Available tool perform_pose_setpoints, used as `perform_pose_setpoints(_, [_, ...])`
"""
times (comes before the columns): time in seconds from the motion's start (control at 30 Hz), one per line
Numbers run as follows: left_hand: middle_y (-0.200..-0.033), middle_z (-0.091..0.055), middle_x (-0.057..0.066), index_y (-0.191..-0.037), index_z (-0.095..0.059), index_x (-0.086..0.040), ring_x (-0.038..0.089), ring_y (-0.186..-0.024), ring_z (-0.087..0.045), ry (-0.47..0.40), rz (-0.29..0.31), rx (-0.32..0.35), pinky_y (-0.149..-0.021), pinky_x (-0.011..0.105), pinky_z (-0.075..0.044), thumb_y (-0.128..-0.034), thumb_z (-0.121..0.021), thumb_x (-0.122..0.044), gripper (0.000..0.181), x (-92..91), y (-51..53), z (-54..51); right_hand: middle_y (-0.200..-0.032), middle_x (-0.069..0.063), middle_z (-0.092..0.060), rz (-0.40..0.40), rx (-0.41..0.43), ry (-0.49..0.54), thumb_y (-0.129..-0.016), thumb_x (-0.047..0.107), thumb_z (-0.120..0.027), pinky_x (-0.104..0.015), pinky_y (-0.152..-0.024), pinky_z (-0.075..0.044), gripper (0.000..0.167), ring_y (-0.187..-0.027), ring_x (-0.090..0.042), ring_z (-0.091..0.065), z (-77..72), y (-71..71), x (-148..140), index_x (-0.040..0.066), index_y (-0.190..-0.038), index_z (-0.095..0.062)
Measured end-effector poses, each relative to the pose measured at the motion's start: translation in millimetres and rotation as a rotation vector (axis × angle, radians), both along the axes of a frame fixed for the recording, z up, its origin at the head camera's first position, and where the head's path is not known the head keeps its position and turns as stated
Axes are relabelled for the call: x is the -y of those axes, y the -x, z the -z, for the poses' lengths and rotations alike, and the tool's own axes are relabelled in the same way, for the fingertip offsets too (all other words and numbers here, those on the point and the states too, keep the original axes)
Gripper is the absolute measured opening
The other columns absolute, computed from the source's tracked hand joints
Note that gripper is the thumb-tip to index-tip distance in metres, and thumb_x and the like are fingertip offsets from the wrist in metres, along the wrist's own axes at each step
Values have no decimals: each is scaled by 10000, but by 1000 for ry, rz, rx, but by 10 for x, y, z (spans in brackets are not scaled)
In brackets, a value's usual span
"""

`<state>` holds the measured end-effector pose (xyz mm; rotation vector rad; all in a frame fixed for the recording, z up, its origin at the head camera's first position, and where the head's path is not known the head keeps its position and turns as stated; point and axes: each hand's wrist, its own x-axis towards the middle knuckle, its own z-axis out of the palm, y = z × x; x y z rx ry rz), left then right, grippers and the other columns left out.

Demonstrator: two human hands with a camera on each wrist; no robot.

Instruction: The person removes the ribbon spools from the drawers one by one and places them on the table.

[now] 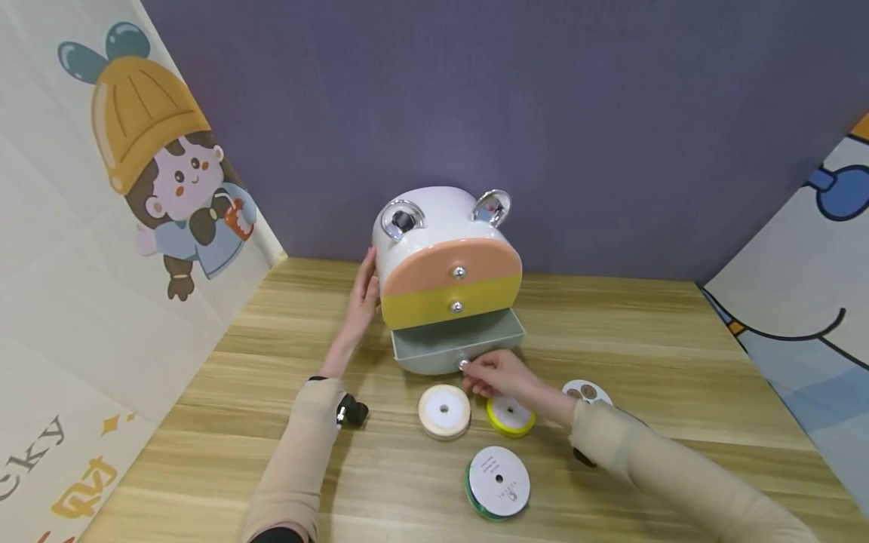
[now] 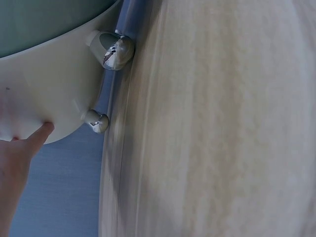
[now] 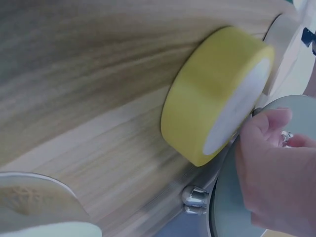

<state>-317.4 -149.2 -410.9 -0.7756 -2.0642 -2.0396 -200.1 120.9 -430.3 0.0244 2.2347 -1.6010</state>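
Observation:
A small animal-shaped chest of drawers (image 1: 434, 204), white with silver ears, stands at the back of the table. Its grey-green bottom drawer (image 1: 417, 363) is pulled out; the orange drawer (image 1: 424, 269) and yellow drawer (image 1: 421, 309) are closed. My left hand (image 1: 361, 302) rests on the chest's left side, fingers extended; the left wrist view shows that hand (image 2: 17, 158) touching the white shell. My right hand (image 1: 502, 373) pinches the silver knob (image 1: 464, 363) of the bottom drawer. Just in front of that hand lies a yellow ribbon spool (image 3: 207, 89).
A cream ribbon spool (image 1: 444, 412) lies before the drawer, and a green-edged spool (image 1: 498, 483) with a white label is nearer. A round white item with brown circles (image 1: 589, 391) is partly hidden by my right forearm. A purple-grey wall (image 1: 577, 151) stands behind.

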Motion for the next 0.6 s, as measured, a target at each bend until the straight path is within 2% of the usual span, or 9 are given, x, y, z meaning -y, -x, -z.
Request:
perform_pose_setpoints(0.23, [-1693,-56,85,-1597,-155,-134,360,-1538,-174,4,-8,1,-1146,610,-353,-1086,-315,-141,535,10,-5,-16,-825,-46,-761,-10,10,56,-978,195,-622,-148,-596,-510,295,-643,-31,-595,-25,91,22,-87,-1041,-679])
perform_pose_setpoints(0.6, [-1695,-38,73,-1597,-140,-125,347,-1544,-155,4,2,-2,-1149,598,-355,-1087,-346,-245,563,9,9,3,-882,-90,-773,15,36,100,-971,198,-633,-133,-595,-527,346,-617,-9,-601,-20,249,59,-116,-1114,-653])
